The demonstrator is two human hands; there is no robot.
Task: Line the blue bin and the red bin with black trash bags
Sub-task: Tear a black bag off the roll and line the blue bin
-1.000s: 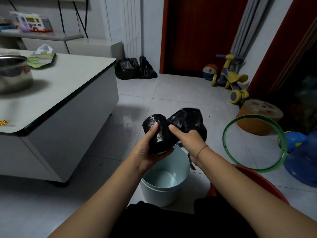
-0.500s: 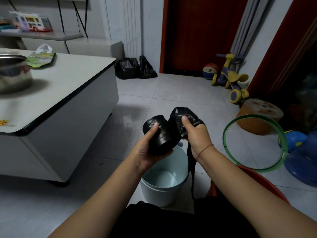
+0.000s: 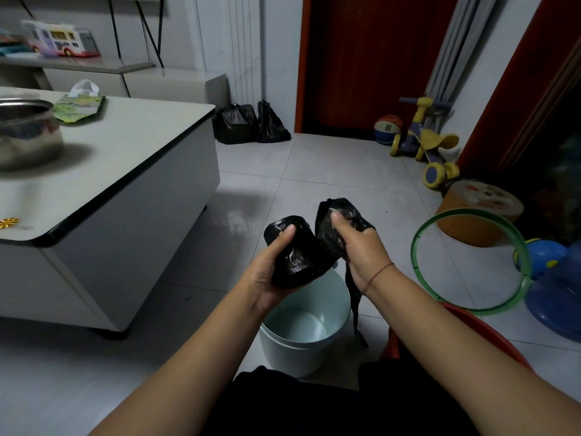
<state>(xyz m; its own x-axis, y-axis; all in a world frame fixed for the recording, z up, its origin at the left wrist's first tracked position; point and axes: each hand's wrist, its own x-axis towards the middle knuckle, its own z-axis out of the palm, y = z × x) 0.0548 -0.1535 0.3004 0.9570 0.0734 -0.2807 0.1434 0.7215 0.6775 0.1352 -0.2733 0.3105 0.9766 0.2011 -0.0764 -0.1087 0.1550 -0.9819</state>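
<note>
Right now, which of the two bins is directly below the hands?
The pale blue bin: it sits below the left hand and the roll of bags. The red bin lies further right, mostly hidden.

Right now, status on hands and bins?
Left hand grips trash bag roll; right hand pinches loose bag. Blue bin bare, directly below. Red bin rim bare.

I get a dim, grey-lit view, with soft glare on the tile floor (image 3: 242, 215) at centre, the steel pot (image 3: 28, 133) at left blurred, and the frame's edges bowed.
</note>
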